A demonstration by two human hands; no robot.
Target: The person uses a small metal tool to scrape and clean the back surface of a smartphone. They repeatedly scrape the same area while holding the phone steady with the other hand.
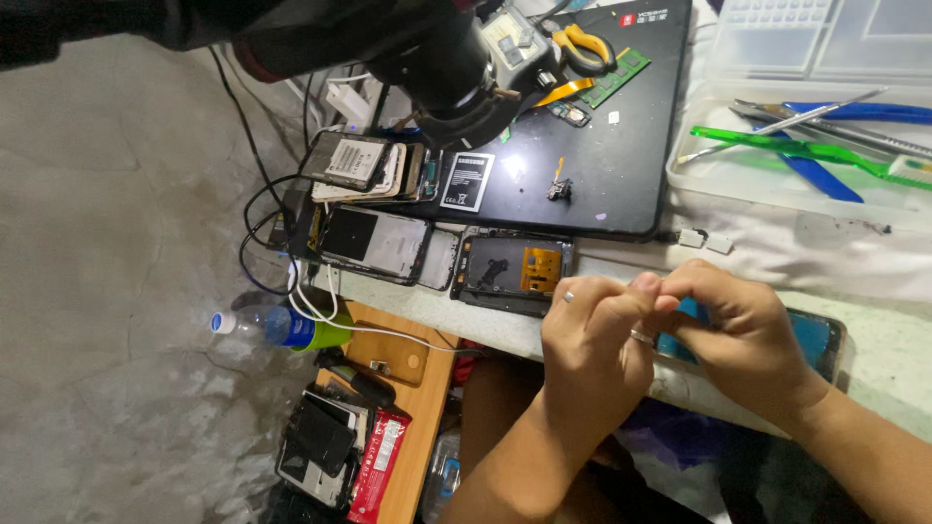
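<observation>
My left hand [590, 351] and my right hand [740, 330] meet fingertip to fingertip at the table's front edge, both curled closed. A ring sits on a left finger. Whether anything small is pinched between the fingertips cannot be made out. Directly beneath the hands lies a phone with a blue screen [817, 340], its left part hidden by my right hand. Just left of my left hand rests an opened phone body with an orange flex part [510, 267].
A black laptop lid [592, 165] carries a phone battery [466, 181], a green circuit board [617, 76] and yellow-handled scissors [582, 44]. A black microscope head [442, 68] hangs above several stacked phones [361, 165]. A white tray [709, 180] holds tweezers and green and blue tools. Below, a water bottle [267, 325] and a wooden shelf [413, 408].
</observation>
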